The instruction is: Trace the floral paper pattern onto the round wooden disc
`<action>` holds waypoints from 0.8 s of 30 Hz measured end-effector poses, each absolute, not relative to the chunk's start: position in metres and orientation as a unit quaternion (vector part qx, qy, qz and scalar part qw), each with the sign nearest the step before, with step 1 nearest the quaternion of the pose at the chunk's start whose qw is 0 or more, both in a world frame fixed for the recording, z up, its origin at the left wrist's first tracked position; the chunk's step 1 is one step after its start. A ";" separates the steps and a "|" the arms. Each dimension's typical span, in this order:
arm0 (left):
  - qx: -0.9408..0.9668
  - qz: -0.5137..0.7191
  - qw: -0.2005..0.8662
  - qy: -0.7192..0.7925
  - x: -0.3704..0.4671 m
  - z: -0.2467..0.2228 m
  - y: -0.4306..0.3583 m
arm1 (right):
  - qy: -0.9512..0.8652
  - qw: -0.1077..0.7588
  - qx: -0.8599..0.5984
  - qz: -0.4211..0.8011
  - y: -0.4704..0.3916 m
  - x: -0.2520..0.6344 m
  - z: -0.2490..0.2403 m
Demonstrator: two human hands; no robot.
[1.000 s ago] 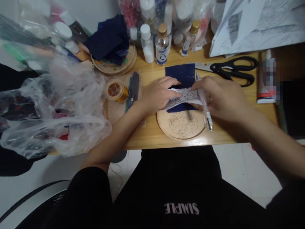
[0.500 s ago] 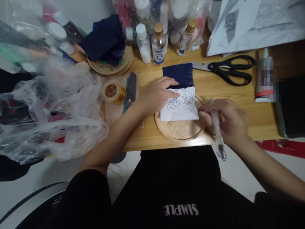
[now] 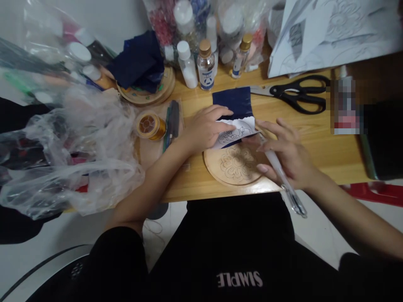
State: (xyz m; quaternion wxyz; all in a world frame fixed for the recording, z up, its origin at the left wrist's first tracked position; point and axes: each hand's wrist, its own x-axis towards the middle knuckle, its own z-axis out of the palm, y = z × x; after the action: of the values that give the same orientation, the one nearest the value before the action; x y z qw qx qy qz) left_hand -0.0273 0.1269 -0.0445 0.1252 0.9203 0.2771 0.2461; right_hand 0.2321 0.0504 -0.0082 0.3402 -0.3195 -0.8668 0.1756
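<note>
My left hand (image 3: 203,129) lies with fingers stretched over a small white paper (image 3: 242,127) with a line drawing and a dark blue sheet (image 3: 233,100) beneath it. My right hand (image 3: 291,161) holds a clear pen (image 3: 277,167), its back end slanting down toward me. The fingertips of that hand are at the paper's right edge. Its near edge is raised and curled, with a strip of dark blue showing under it. Below is a round wooden disc (image 3: 217,170) bearing a flower outline, partly shaded and covered by the paper.
Black-handled scissors (image 3: 297,93) lie behind my right hand. A spool of golden thread (image 3: 151,127) and pens (image 3: 171,121) are on the left, beside a crumpled plastic bag (image 3: 94,167). Small bottles (image 3: 206,69) line the back. A blurred tube (image 3: 344,100) is at right.
My right hand has moved left to the paper, and the paper's near edge has lifted, uncovering more of the flower outline on the disc. My left hand stays in place.
</note>
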 end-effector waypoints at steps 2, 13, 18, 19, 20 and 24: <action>0.919 0.248 0.135 0.277 -0.028 -0.043 0.127 | -0.869 0.345 -0.284 0.211 0.059 0.230 -0.005; 0.916 0.253 0.137 0.280 -0.026 -0.042 0.128 | -0.910 0.303 -0.282 0.002 0.080 0.227 -0.009; 0.913 0.257 0.138 0.286 -0.026 -0.044 0.126 | -0.884 0.343 -0.309 -0.080 0.082 0.223 -0.015; 0.911 0.257 0.142 0.290 -0.026 -0.044 0.126 | -0.877 0.348 -0.324 -0.075 0.083 0.222 -0.015; 0.910 0.256 0.146 0.292 -0.027 -0.045 0.126 | -0.872 0.349 -0.337 -0.066 0.085 0.221 -0.015; 0.911 0.257 0.160 0.280 -0.028 -0.047 0.129 | -0.871 0.327 -0.366 0.028 0.094 0.219 -0.013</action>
State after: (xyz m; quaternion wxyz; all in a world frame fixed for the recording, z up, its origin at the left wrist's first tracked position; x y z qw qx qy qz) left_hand -0.0276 0.1289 -0.0470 0.1596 0.9111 0.2797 0.2573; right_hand 0.2190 0.0943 -0.0129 0.3271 -0.3664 -0.8706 0.0282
